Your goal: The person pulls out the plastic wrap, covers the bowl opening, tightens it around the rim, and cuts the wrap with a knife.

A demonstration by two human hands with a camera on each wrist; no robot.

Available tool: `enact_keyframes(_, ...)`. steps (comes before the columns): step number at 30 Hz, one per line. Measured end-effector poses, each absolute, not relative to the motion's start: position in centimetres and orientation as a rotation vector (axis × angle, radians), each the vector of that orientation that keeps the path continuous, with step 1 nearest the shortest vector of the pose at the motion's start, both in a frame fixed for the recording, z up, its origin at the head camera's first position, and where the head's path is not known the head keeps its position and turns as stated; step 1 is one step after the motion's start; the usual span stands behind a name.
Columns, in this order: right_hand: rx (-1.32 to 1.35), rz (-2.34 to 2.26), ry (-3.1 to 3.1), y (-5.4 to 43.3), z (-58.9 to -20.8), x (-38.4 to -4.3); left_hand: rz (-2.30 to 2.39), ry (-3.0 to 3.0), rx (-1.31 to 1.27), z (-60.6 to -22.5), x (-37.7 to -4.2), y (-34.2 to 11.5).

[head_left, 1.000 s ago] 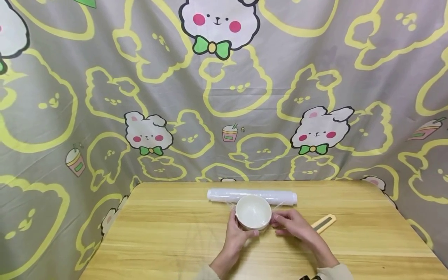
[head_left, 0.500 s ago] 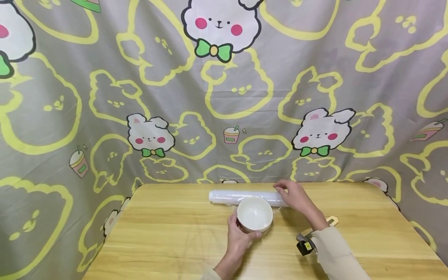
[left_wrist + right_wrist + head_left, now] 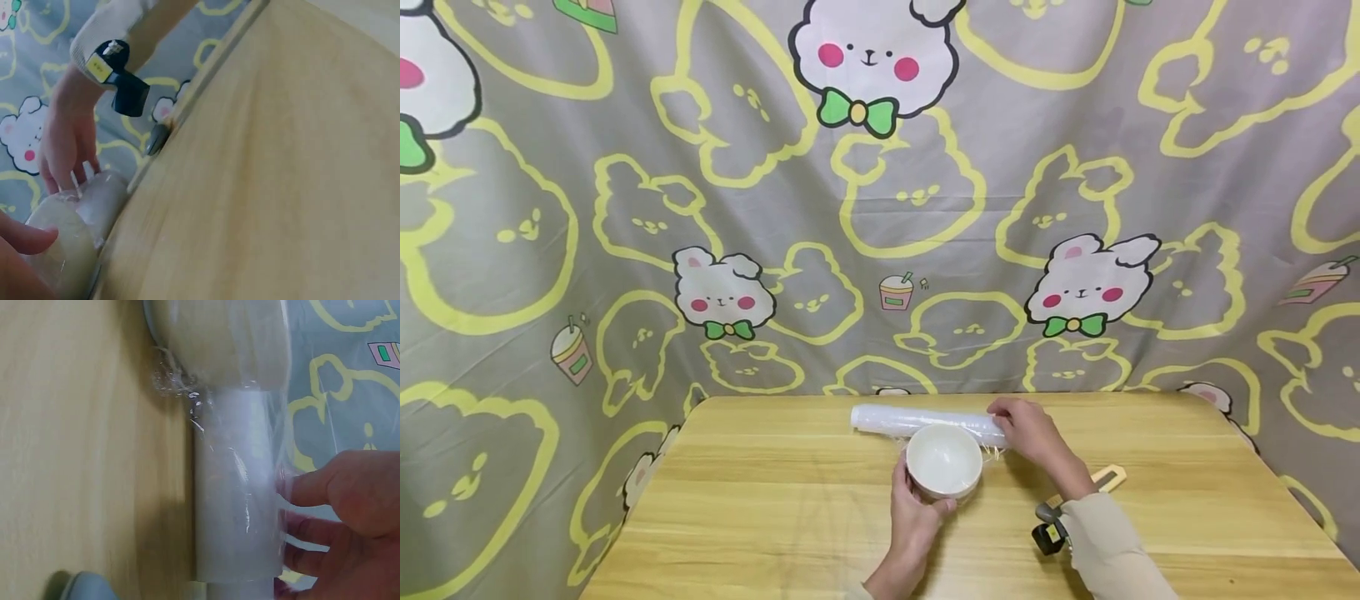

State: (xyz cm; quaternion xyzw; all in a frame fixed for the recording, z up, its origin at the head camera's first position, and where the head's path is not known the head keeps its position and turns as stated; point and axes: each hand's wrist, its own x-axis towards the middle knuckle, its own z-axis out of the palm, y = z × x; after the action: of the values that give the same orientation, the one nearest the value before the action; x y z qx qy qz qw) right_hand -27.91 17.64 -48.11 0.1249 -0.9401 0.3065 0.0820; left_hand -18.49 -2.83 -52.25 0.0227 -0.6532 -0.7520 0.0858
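In the head view, my left hand (image 3: 913, 517) grips a small white bowl (image 3: 944, 460) at its left and near side. Clear cling film (image 3: 234, 462) covers the bowl and runs across to the cling film roll (image 3: 891, 418) behind it. My right hand (image 3: 1030, 429) reaches over the roll's right part, with thumb and fingertips holding the film-covered roll along its upper side. Seen from the right wrist, crumpled film hangs beside the bowl (image 3: 219, 337). From the left wrist, the left thumb (image 3: 31, 239) presses on the film-covered bowl. The roll's right end is hidden in the head view.
A yellow-handled utility knife (image 3: 1108, 479) lies on the wooden table (image 3: 760, 500) at the right, partly under the right forearm. A black wrist device (image 3: 1048, 537) sits at the right sleeve. A patterned curtain (image 3: 880, 208) hangs behind the table.
My right hand has left the bowl's right side and moved back to the roll's right part. The roll has shifted slightly. My left hand stays on the bowl.
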Motion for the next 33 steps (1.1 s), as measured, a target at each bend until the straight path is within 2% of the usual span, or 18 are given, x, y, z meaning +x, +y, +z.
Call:
enact_keyframes(21, 0.44, 0.825, -2.939, 16.4, -47.4, -23.7, -2.122, -2.277, -0.043, -51.9, -20.4, -6.8)
enact_keyframes(33, 0.405, 0.954, -3.009, 15.4, -47.1, -21.6, -2.178, -2.415, -0.279, -51.4, -22.2, -11.0)
